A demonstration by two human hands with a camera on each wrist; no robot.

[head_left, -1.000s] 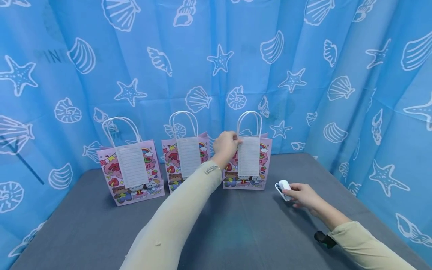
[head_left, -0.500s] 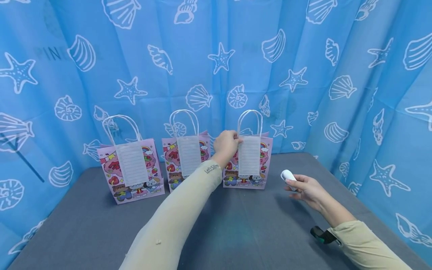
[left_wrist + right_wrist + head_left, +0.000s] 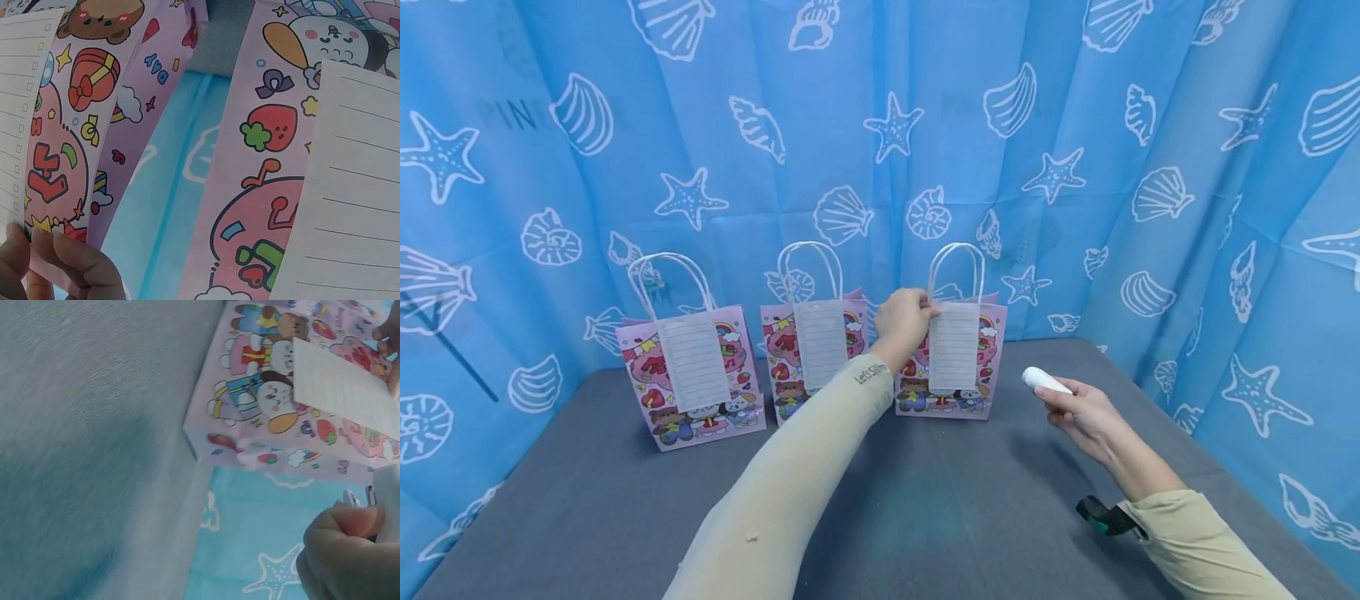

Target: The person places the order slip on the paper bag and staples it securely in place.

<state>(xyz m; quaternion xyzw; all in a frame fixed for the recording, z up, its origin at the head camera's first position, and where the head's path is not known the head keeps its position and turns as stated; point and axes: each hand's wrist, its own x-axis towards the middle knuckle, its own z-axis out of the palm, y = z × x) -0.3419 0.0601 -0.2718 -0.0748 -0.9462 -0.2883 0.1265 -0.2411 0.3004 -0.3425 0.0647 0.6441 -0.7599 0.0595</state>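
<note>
In the head view, my left hand (image 3: 904, 323) pinches the upper left corner of a lined paper sheet (image 3: 953, 346) against the top edge of the right-hand pink gift bag (image 3: 913, 396). The left wrist view shows the thumb and fingers (image 3: 87, 265) at the sheet's corner and the bag's rim. Right of that bag, my right hand (image 3: 1088, 417) grips a small white stapler (image 3: 1047, 381) above the table, apart from the bag. Metal parts of the stapler (image 3: 386, 497) show in the right wrist view; the rest is cut off.
Two more pink gift bags, a middle one (image 3: 778, 358) and a left one (image 3: 651, 375), stand upright with lined sheets on their fronts. All stand on a grey table (image 3: 947, 508) before a blue shell-print curtain (image 3: 887, 75). My left forearm crosses before the middle bag.
My right hand has lifted the stapler off the table area and turned it so its end points toward the right-hand bag. My left hand stays at the sheet's corner.
</note>
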